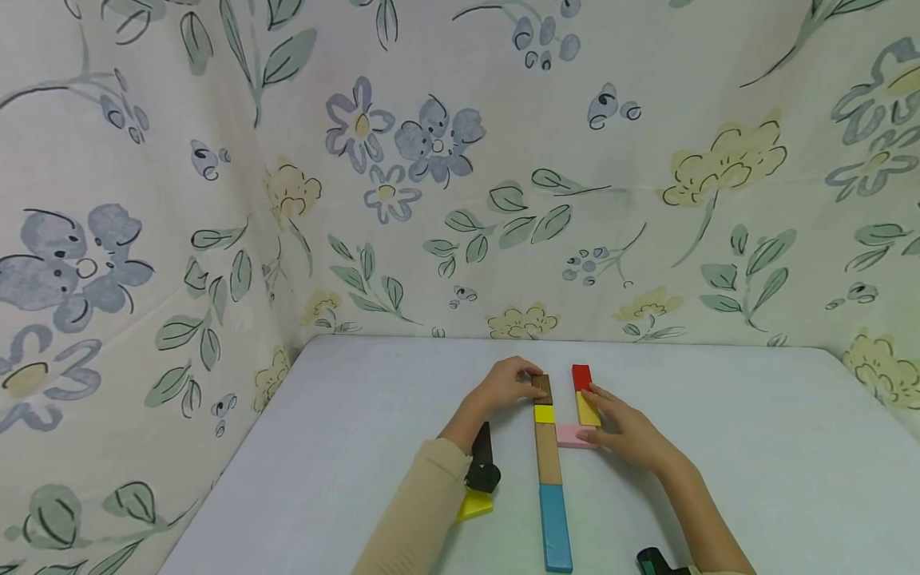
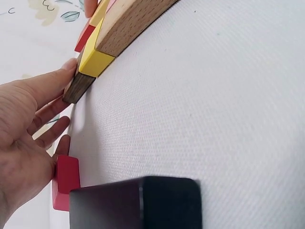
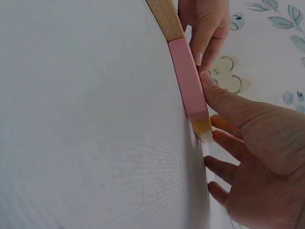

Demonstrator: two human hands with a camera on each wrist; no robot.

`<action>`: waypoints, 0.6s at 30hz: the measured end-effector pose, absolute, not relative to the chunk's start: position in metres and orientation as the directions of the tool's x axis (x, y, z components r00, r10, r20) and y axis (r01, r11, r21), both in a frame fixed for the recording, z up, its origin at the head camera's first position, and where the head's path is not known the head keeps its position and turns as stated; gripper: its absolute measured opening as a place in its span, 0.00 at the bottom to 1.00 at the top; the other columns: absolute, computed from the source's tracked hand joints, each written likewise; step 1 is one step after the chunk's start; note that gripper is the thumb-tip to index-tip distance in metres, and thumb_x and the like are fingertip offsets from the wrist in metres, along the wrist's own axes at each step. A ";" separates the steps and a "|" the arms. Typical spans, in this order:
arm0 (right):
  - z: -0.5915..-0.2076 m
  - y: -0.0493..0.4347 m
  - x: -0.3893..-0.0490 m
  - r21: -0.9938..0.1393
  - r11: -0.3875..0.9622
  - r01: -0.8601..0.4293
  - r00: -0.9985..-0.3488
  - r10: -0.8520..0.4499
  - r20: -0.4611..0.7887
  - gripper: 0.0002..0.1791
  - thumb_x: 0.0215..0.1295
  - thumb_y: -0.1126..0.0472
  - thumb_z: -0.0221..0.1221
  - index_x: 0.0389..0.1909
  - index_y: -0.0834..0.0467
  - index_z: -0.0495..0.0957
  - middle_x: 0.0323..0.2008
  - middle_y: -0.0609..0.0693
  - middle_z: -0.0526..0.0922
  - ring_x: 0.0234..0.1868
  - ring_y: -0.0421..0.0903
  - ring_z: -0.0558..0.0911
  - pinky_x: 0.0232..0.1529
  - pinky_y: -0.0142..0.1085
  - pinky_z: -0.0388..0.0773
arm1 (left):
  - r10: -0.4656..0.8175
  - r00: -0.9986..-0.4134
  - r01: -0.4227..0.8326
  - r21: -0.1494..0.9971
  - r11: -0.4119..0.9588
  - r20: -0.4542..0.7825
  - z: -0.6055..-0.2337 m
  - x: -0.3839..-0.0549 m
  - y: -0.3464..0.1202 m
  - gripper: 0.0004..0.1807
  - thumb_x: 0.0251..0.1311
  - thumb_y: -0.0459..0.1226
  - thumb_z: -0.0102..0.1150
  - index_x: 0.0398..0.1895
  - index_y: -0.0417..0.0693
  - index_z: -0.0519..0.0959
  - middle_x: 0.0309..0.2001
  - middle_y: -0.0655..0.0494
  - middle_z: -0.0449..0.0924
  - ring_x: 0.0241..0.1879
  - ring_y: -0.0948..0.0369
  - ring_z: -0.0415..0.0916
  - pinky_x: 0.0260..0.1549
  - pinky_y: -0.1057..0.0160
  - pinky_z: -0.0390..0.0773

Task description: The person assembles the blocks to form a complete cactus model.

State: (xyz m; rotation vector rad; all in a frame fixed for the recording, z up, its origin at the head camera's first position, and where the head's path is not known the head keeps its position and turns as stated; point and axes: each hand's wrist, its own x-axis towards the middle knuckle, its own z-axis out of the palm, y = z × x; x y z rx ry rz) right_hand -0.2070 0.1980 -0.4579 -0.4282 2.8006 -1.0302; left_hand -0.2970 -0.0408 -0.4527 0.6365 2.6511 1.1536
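A column of blocks lies on the white table: a blue block (image 1: pixel 556 527), a plain wooden block (image 1: pixel 548 454), a small yellow block (image 1: pixel 544 414) and a dark brown block (image 1: pixel 543 389) at the far end. My left hand (image 1: pixel 507 385) pinches the dark brown block between thumb and finger. From the wooden block a pink block (image 1: pixel 569 436) juts right. Beyond it a longer yellow block (image 1: pixel 586 410) and a red block (image 1: pixel 581 376) run away from me. My right hand (image 1: pixel 632 431) rests its thumb on the pink block, and its forefinger touches the longer yellow block's side.
Beside my left sleeve are a black device (image 1: pixel 485 467) and a yellow piece (image 1: pixel 475 505). A red piece (image 2: pixel 66 182) shows near my left palm in the left wrist view. Floral cloth (image 1: pixel 446 239) hangs behind the white table (image 1: pixel 345 471) and along its left side.
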 end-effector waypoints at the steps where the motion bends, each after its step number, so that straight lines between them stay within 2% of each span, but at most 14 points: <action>1: -0.458 0.198 -0.207 -0.651 0.727 -0.218 -0.952 -0.305 -0.022 0.45 0.67 0.44 0.69 0.77 0.65 0.66 0.79 0.70 0.60 0.78 0.74 0.59 0.69 0.72 0.64 | 0.451 -0.892 0.310 0.730 0.609 0.003 -0.453 -0.297 -0.041 0.21 0.66 0.37 0.73 0.59 0.41 0.85 0.58 0.47 0.83 0.59 0.50 0.77 0.65 0.53 0.76; 18: -0.456 0.198 -0.206 -0.653 0.726 -0.215 -0.952 -0.305 -0.026 0.45 0.68 0.44 0.69 0.77 0.66 0.66 0.79 0.71 0.59 0.78 0.75 0.58 0.69 0.72 0.64 | 0.441 -0.897 0.300 0.727 0.617 -0.004 -0.454 -0.297 -0.041 0.21 0.65 0.37 0.74 0.59 0.42 0.85 0.57 0.48 0.83 0.57 0.52 0.76 0.64 0.55 0.75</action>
